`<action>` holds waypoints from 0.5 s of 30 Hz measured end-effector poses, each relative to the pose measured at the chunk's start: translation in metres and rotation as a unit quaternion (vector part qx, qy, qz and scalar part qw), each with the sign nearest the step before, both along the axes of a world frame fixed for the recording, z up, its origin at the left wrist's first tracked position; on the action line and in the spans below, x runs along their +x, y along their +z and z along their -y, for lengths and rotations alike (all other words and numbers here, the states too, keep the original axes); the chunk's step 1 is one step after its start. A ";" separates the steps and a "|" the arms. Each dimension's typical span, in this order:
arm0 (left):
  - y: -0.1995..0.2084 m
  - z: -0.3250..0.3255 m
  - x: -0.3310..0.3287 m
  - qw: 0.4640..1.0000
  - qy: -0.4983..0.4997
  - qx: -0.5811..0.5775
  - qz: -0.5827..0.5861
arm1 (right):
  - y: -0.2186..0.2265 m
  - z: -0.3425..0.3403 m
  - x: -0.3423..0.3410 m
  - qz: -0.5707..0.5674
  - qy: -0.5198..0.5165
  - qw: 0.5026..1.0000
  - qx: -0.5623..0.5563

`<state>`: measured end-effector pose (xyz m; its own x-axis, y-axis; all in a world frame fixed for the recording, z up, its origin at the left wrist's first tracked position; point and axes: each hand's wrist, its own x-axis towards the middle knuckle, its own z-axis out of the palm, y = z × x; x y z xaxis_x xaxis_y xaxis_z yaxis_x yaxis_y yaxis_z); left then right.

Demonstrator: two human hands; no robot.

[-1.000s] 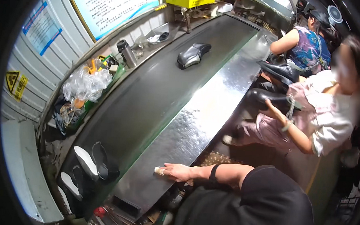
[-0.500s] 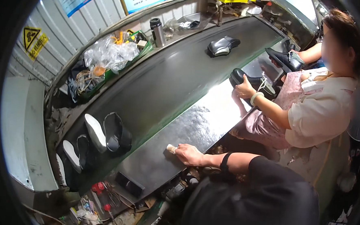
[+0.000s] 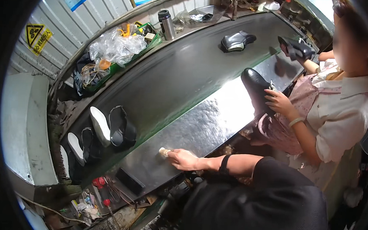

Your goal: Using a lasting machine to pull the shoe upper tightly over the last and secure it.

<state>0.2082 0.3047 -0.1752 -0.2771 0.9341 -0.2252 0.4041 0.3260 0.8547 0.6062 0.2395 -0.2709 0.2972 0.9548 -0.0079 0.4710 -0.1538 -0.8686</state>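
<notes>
My right hand (image 3: 183, 159) reaches left over the metal ledge (image 3: 200, 120) from a black-sleeved arm with a dark band near the elbow. Its fingers are closed together around a small cream-coloured piece, or wear it as a fingertip wrap; I cannot tell which. The fingertips rest at or just above the ledge surface. A dark phone-like slab (image 3: 129, 181) lies on the ledge nearer to me, left of the hand. My left hand is out of the picture.
Beyond the ledge runs a dark belt (image 3: 173, 77) carrying black shoe uppers (image 3: 122, 130), white soles (image 3: 100, 126) and a black shoe (image 3: 238, 41). At right, a co-worker holds two black shoes (image 3: 255, 85). A green crate (image 3: 124, 64) and a thermos (image 3: 167, 24) stand behind.
My right hand has slid left and slightly nearer along the ledge. The co-worker has turned the nearer shoe and shifted their grip on it. The whole view has tilted a little.
</notes>
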 end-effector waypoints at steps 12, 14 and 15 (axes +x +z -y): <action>0.051 0.093 -0.064 0.995 -0.042 -0.014 0.090 | 0.096 -0.064 -0.081 -0.474 0.185 0.854 -0.110; 0.056 0.104 -0.065 0.991 -0.097 -0.010 0.094 | 0.107 -0.055 -0.075 -0.654 0.124 0.740 -0.096; 0.053 0.103 -0.059 0.985 -0.160 0.008 0.059 | 0.111 -0.046 -0.067 -0.669 0.140 0.729 -0.036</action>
<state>0.1495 0.2016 -0.1221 0.0603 0.9729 -0.2232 0.3809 0.1843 0.9061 0.5393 0.2858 -0.1604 -0.2291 0.9591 -0.1660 -0.7690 -0.2829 -0.5732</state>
